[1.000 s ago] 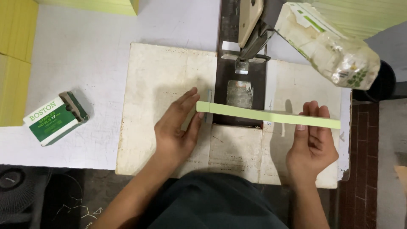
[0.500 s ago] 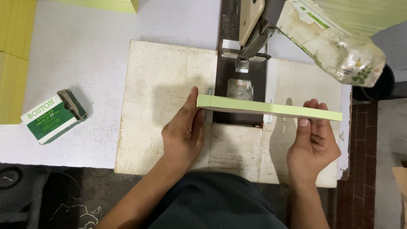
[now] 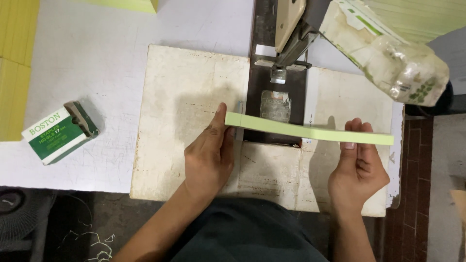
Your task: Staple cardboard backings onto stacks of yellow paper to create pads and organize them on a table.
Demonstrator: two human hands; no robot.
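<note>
Paper strip (image 3: 310, 131): pale green, plain. Work board (image 3: 184, 97): off-white, stained with brown speckling; machine bed (image 3: 257, 87) dark brown, stapler head (image 3: 290, 24) cream. Small box (image 3: 58, 133): green and white; stacks (image 3: 14, 68) at the left edge yellow; table (image 3: 97, 43) white.

A green-and-white staple box (image 3: 59, 132) lies open-ended on the pale tabletop (image 3: 97, 58), well left of the worn white board (image 3: 189, 87). Yellow paper stacks (image 3: 14, 68) line the left edge — another (image 3: 128, 5) sits at the top. A crumpled clear plastic bag (image 3: 388, 53) rests upper right.
</note>
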